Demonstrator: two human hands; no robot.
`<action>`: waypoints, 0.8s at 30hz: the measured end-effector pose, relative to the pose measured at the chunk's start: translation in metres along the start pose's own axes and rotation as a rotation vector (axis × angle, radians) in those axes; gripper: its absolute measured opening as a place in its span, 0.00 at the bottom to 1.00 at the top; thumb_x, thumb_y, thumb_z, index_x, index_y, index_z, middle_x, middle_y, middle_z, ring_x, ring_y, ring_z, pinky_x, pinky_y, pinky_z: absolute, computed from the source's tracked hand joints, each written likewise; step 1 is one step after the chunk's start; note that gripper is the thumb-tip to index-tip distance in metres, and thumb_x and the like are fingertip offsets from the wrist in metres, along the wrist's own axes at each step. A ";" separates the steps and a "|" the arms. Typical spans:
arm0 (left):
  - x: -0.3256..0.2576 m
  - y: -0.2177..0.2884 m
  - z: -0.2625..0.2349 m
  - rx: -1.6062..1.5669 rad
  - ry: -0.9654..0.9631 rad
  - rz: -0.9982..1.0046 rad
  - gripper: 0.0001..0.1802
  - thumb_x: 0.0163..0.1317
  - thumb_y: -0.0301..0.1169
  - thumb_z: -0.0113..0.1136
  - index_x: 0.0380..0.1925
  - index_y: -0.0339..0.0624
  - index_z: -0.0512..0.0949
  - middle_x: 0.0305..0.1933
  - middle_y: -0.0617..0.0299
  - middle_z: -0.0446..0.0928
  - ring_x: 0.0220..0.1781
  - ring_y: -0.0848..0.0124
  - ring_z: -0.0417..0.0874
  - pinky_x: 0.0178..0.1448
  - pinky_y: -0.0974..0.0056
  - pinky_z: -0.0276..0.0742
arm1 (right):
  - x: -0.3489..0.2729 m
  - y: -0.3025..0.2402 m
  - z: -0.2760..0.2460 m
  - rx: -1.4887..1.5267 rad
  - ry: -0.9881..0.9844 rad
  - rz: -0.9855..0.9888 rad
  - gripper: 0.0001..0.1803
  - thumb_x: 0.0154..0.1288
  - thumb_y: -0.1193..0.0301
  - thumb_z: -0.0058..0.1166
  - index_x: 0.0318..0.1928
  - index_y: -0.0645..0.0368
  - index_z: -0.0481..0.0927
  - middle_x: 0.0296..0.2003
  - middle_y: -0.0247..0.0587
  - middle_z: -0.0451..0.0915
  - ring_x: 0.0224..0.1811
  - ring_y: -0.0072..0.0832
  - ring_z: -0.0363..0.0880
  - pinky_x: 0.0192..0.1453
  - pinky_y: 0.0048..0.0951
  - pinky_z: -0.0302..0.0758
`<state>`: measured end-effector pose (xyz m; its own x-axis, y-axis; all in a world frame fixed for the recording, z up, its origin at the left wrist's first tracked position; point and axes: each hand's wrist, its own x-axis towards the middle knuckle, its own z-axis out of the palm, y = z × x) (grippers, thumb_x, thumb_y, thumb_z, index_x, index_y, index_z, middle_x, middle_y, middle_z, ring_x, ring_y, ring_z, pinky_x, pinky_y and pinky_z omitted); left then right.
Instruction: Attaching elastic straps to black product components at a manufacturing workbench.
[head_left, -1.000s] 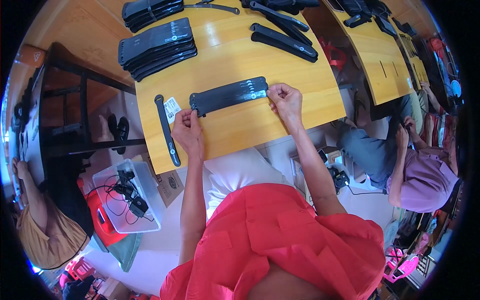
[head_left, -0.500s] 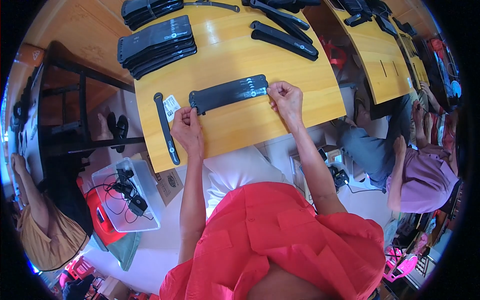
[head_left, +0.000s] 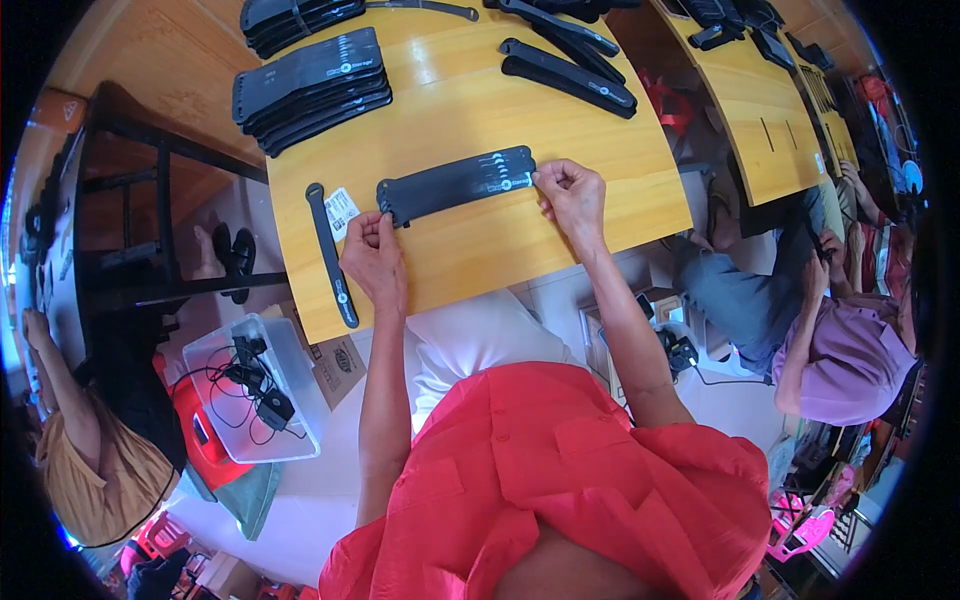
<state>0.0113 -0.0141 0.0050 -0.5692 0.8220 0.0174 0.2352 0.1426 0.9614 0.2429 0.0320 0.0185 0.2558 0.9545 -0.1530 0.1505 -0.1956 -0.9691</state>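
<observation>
Between my two hands lies a fanned bundle of black straps with pale print near its right end, on the wooden table. My left hand pinches the bundle's left end, where the rounded tips with slots overlap. At the right end, the thumb and fingers of my right hand pinch the corner. A single black strap with a looped tip lies left of my left hand. Beside it is a white label sheet, partly behind that hand.
Stacked black strap bundles sit at the table's far left, with loose straps at the far right. A clear plastic bin of cables stands on the floor at left. Co-workers sit on both sides, one in a purple shirt.
My hands and the strap bundle stay nearly in place. At right, the person in purple has raised a hand that now holds a dark item.
</observation>
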 end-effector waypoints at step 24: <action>0.002 -0.006 0.000 0.024 0.024 0.043 0.04 0.57 0.23 0.60 0.29 0.34 0.76 0.22 0.66 0.75 0.21 0.82 0.69 0.26 0.75 0.68 | 0.001 0.000 0.003 -0.033 0.000 -0.001 0.04 0.57 0.77 0.57 0.27 0.64 0.79 0.16 0.30 0.74 0.13 0.14 0.68 0.13 0.16 0.64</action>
<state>0.0086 -0.0137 -0.0011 -0.5770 0.8142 0.0653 0.2784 0.1209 0.9528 0.2404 0.0333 0.0180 0.2559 0.9547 -0.1517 0.1822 -0.2018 -0.9623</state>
